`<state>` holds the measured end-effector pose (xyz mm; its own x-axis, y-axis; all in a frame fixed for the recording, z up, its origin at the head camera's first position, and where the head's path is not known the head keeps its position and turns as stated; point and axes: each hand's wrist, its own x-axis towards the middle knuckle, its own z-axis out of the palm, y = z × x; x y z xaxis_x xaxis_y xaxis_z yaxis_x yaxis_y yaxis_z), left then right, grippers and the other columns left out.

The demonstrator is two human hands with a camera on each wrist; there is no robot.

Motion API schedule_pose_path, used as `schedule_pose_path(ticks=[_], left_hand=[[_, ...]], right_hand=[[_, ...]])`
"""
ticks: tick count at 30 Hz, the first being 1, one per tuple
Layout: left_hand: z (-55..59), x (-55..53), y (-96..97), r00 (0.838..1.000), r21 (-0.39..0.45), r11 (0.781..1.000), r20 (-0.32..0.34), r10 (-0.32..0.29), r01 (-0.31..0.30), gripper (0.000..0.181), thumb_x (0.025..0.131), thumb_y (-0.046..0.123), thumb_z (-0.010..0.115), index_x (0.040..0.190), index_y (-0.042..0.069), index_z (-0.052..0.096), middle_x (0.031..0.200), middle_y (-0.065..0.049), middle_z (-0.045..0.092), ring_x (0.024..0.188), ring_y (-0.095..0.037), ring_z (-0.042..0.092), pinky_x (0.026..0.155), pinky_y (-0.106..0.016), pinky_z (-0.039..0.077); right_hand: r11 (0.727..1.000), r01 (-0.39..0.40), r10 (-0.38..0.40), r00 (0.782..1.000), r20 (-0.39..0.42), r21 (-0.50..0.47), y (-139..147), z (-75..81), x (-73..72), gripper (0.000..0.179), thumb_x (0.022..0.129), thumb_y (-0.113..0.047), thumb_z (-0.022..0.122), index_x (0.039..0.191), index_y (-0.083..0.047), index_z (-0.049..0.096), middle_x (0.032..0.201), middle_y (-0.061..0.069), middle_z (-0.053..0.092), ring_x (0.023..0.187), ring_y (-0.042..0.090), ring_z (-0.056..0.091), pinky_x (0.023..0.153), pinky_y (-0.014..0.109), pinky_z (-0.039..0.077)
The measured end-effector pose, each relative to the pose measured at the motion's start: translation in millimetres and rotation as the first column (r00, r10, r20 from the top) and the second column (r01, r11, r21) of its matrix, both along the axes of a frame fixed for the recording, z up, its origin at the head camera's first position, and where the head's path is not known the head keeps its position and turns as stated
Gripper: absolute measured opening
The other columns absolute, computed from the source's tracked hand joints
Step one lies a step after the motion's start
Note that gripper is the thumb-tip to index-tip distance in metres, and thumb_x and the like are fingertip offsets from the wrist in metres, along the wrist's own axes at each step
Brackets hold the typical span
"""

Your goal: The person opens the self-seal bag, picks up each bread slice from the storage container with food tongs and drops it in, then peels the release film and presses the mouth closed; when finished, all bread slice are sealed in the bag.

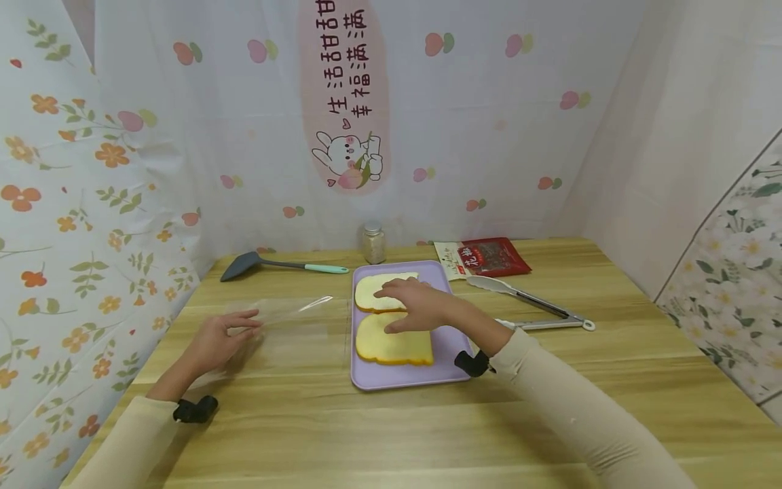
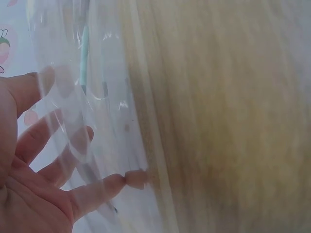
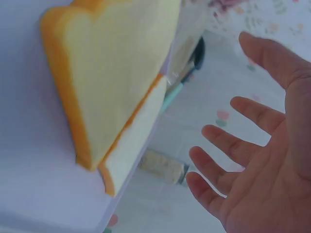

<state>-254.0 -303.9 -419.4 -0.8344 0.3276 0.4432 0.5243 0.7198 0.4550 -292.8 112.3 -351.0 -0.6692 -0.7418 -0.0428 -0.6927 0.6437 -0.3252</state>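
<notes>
On a lilac tray [image 1: 403, 375] lie two slices of bread with orange-brown crusts: a near slice [image 1: 391, 343] and a far slice [image 1: 368, 293]. My right hand [image 1: 424, 305] hovers over them with its fingers spread, and the right wrist view shows a bare palm [image 3: 272, 179] apart from the bread. Left of the tray, a clear plastic sheet or bag [image 1: 299, 339] lies on the table. My left hand [image 1: 216, 343] is at its left edge, fingers loosely extended. In the left wrist view the fingertips show through the film; whether they touch it I cannot tell.
A turner [image 1: 247, 263] with a mint handle lies behind the plastic. Behind the tray stands a small glass jar [image 1: 374, 244]. A red spice packet [image 1: 491, 257] and metal tongs [image 1: 565, 319] lie to the right. Printed cloth [image 1: 244, 136] hangs around the wooden table.
</notes>
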Motion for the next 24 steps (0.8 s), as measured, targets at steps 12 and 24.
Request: schedule_pose_path(ticks=[12, 24], left_hand=[[-0.5, 2.6, -0.4, 1.000, -0.002, 1.000, -0.002, 0.011, -0.011, 0.016, 0.085, -0.002, 0.075, 0.100, -0.001, 0.077, 0.120, -0.025, 0.066, 0.097, -0.041, 0.067, 0.050, -0.021, 0.047], [-0.2, 3.8, -1.9, 1.000, -0.009, 1.000, -0.016, 0.005, -0.005, 0.016, 0.084, -0.002, 0.075, 0.099, 0.000, 0.078, 0.120, -0.024, 0.067, 0.090, -0.033, 0.070, 0.058, -0.022, 0.053]], right_hand=[[0.974, 0.171, -0.177, 0.984, -0.030, -0.147, 95, -6.2, 20.4, 0.071, 0.086, -0.039, 0.077, 0.145, -0.009, 0.051, 0.151, 0.017, 0.043, 0.141, 0.039, 0.035, 0.110, 0.060, 0.030], [0.935, 0.299, -0.306, 0.952, -0.007, -0.189, 166, -18.3, 24.8, 0.073, 0.087, -0.037, 0.077, 0.144, -0.001, 0.048, 0.147, 0.021, 0.047, 0.136, 0.044, 0.038, 0.106, 0.064, 0.031]])
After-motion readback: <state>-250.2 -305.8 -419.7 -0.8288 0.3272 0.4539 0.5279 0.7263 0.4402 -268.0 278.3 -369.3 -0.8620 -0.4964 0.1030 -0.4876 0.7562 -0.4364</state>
